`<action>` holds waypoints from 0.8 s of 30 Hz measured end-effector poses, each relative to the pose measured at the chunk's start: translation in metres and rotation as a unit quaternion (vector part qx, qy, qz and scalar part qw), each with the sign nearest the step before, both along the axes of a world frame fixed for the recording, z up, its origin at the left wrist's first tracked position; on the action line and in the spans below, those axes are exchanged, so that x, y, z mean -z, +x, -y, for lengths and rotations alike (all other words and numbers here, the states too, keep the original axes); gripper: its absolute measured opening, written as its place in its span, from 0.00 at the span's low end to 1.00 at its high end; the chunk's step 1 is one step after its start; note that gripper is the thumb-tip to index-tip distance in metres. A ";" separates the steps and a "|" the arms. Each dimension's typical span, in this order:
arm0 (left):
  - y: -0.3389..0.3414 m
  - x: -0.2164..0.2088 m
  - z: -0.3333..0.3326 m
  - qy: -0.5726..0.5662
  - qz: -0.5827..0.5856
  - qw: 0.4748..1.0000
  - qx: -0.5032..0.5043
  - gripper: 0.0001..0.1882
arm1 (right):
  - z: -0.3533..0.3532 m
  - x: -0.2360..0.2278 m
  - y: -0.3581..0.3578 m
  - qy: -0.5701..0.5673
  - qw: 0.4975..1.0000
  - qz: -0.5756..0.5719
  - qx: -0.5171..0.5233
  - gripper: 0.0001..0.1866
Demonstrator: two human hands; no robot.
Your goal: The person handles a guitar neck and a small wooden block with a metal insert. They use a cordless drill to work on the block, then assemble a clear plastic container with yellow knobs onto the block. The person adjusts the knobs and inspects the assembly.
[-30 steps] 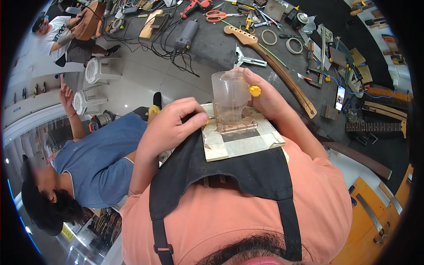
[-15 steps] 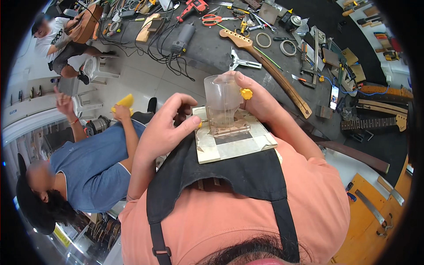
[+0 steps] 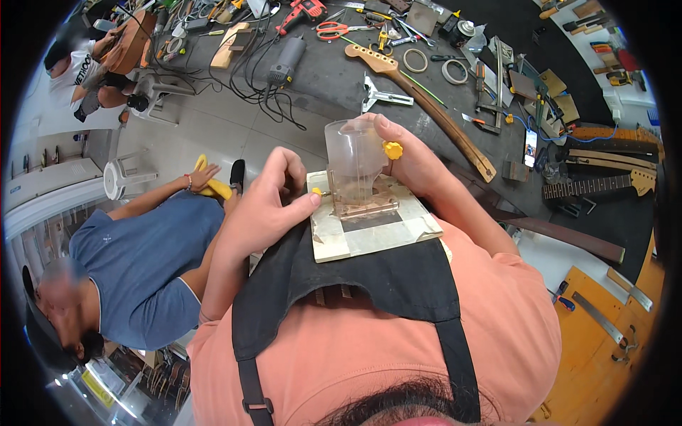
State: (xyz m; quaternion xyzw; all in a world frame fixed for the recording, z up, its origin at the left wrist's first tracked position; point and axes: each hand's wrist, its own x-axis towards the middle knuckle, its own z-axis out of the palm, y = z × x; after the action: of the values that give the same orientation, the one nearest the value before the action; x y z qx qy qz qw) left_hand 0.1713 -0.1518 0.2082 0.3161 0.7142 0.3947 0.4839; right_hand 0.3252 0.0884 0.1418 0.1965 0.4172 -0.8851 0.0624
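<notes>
In front of my chest is a pale square board (image 3: 334, 245) with tape-like patches and a dark strip. On it stands a clear plastic cup-shaped housing (image 3: 348, 153) with a clear base. My right hand (image 3: 405, 145) grips the housing's far right side, thumb along its upper edge; the other fingers are hidden behind. Close by that hand is a yellow star-shaped knob (image 3: 393, 150). My left hand (image 3: 273, 195) is curled at the board's left edge, its thumb tip against a small yellow knob (image 3: 316, 191).
Beyond lies a dark workbench (image 3: 323, 89) with a guitar neck (image 3: 426, 99), a grey power tool (image 3: 286, 62), cables, tape rolls and a metal square-like tool (image 3: 383, 96). A co-worker in a blue shirt (image 3: 149, 263) is close on my left, another person farther off.
My hands and the board have hardly moved. The co-worker on the left has lowered a raised hand to the yellow thing. The view has shifted slightly.
</notes>
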 end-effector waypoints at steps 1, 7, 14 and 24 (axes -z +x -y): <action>0.000 0.000 0.000 0.010 0.001 1.000 -0.022 0.18 | 0.002 -0.001 0.000 0.000 1.000 0.006 0.009 0.33; -0.010 0.008 0.011 0.018 -0.047 0.995 0.082 0.16 | 0.015 -0.003 -0.001 0.001 1.000 0.016 0.016 0.31; -0.017 0.013 0.024 0.056 0.005 0.998 0.007 0.16 | 0.037 -0.005 -0.004 -0.012 1.000 0.018 0.021 0.29; -0.033 0.021 0.047 0.004 0.030 1.000 0.004 0.18 | 0.059 0.008 -0.015 -0.028 0.999 0.019 0.031 0.28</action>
State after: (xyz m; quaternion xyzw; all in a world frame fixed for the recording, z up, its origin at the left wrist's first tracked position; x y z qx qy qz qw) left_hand 0.1379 -0.1983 0.1868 0.3095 0.6965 0.4049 0.5051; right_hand 0.3098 0.0293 0.1336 0.2243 0.3849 -0.8940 0.0482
